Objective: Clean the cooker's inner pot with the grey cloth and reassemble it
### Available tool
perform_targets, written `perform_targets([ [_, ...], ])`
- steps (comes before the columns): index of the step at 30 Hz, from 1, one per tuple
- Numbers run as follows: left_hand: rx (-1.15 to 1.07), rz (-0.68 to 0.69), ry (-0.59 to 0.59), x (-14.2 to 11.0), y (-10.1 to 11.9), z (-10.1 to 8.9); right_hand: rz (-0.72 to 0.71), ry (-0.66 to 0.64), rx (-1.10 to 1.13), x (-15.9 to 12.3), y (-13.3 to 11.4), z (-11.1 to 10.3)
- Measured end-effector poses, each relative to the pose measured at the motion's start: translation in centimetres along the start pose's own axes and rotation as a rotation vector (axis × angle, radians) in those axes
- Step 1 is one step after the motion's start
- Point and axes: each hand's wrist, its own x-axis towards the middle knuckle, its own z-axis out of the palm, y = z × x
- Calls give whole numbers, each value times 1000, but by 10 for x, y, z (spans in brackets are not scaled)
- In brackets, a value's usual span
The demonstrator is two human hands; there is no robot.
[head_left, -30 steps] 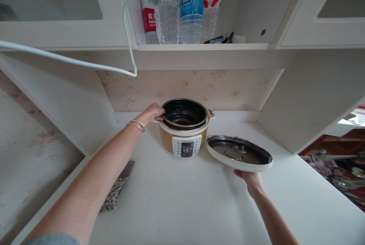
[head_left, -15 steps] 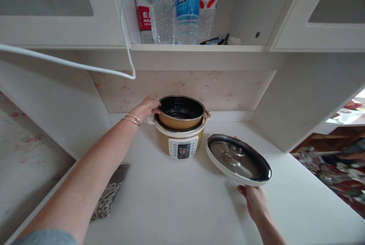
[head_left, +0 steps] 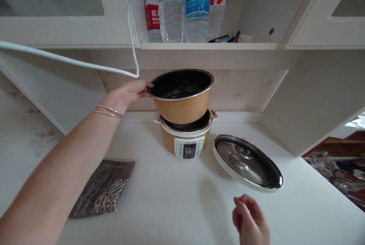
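My left hand (head_left: 132, 91) grips the rim of a gold inner pot (head_left: 182, 98) with a dark inside and holds it in the air just above the cooker body (head_left: 186, 138). The cooker stands on the white counter (head_left: 176, 207) against the back wall, its control panel facing me. Its lid (head_left: 247, 162) lies upside down on the counter to the right, tilted toward me. My right hand (head_left: 251, 220) hovers near the lid's front edge with loosely curled fingers and holds nothing.
A patterned cloth (head_left: 104, 188) lies on the counter at the left. A white cable (head_left: 71, 60) hangs across the upper left. Water bottles (head_left: 185, 5) stand on the shelf above the cooker. Cabinet walls close in both sides.
My left hand has lifted the inner pot out of the cooker body. My right hand has set the lid down on the counter and let go of it.
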Motion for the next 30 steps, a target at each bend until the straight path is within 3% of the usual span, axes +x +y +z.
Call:
perform_targets([
  [3,-122,15,-85,-25,-8,-26,-120,-241,23,-9,-38,39],
  [7,-117,16,-142,-67,-25,-55,-221,-521,77,-26,-99,85],
  [11,-107,0,-147,-111,-53,-80,-261,-577,139,-43,-130,102],
  [15,-93,-34,-131,-149,-97,-102,-170,-593,3,-54,-119,94],
  [20,-42,-113,-100,-190,-155,-117,-76,-719,-279,-70,-88,84],
  [25,2,-219,-113,-217,-203,-118,-22,-764,-376,-81,-63,84],
  [30,-17,-253,-89,-225,-241,-109,9,-739,-367,-73,-47,92],
])
